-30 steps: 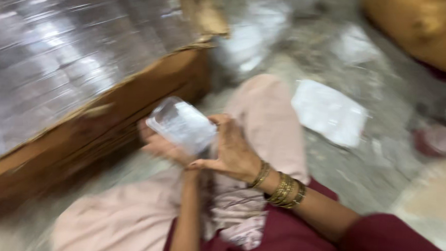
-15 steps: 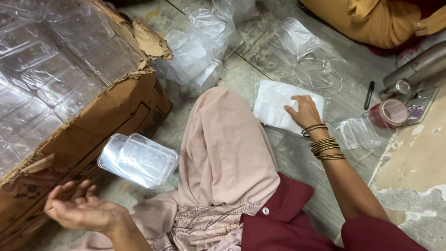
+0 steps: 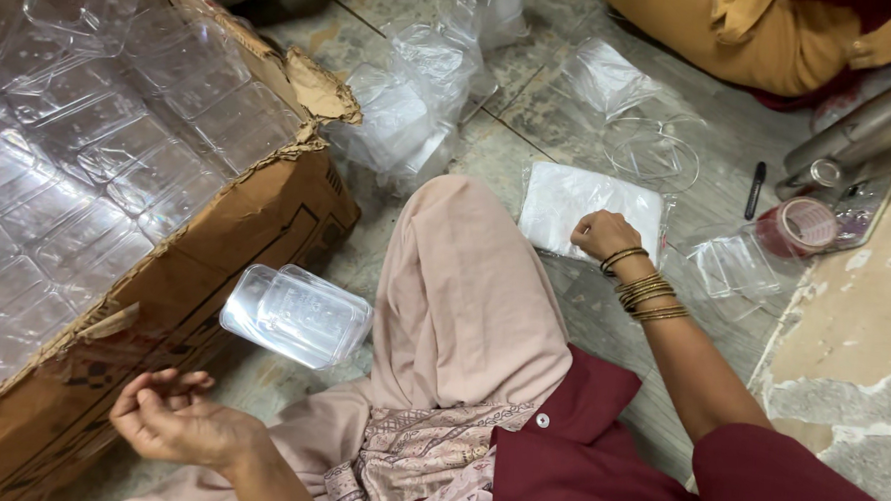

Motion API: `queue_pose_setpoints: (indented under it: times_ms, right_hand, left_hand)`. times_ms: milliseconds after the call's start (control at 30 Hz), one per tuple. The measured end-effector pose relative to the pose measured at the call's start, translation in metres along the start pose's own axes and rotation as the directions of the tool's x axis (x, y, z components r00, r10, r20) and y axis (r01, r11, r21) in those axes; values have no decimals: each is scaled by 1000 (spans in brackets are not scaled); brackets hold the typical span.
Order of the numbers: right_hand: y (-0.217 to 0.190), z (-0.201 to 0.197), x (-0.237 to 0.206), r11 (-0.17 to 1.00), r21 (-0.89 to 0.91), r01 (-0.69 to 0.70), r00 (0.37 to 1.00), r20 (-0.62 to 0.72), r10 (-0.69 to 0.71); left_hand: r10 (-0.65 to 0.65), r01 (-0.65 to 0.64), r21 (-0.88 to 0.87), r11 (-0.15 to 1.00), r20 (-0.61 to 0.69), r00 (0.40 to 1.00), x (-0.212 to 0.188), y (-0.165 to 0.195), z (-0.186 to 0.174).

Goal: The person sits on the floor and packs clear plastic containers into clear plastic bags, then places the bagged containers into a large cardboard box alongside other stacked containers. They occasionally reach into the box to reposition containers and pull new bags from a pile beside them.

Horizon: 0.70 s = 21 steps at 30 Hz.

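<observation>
I sit on the floor with my knee raised in pink cloth. My left hand [image 3: 173,419] hovers palm up beside the cardboard box [image 3: 225,261], fingers loosely curled, holding nothing. A small stack of clear plastic containers [image 3: 297,314] lies on its side just above that hand, leaning against the box and my leg. My right hand [image 3: 601,234], with several gold bangles on the wrist, rests closed on a flat white packet [image 3: 568,201] on the floor; whether it pinches anything I cannot tell.
The big box is filled with clear plastic containers [image 3: 90,145]. Loose clear bags [image 3: 412,99] and lids [image 3: 660,155] lie on the floor. A tape roll [image 3: 795,226], a black pen [image 3: 756,189] and a metal object [image 3: 861,128] sit at right. Another person in yellow [image 3: 755,34] sits beyond.
One second ago both hands held the clear container stack. It now lies beside the box; my left hand dropped away and my right hand reached out to the white packet.
</observation>
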State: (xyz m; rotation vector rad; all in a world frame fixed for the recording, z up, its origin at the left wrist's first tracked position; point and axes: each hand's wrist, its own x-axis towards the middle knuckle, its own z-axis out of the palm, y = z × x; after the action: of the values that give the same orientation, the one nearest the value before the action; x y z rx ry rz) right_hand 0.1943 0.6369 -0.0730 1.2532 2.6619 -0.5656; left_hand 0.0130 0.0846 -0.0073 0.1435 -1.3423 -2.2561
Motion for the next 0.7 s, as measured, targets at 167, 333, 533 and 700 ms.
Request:
queue_pose_setpoints:
  times_ms: [167, 333, 533, 700]
  right_hand:
    - [3, 17, -6, 990, -141, -5, 998, -58, -3]
    - [1, 37, 4, 976, -53, 211, 938, -270, -218]
    - [-6, 13, 14, 894, -105, 436, 811, -384, -441]
    - [-30, -3, 35, 853, 60, 518, 855, 0, -519]
  left_hand:
    - [-6, 6, 0, 1000, -34, 999, 2, 4, 3]
    - [-29, 30, 20, 999, -56, 998, 4, 5, 15]
    - [-49, 50, 20, 999, -53, 997, 8, 11, 18]
    - [-26, 25, -10, 1000, -32, 999, 9, 11, 15]
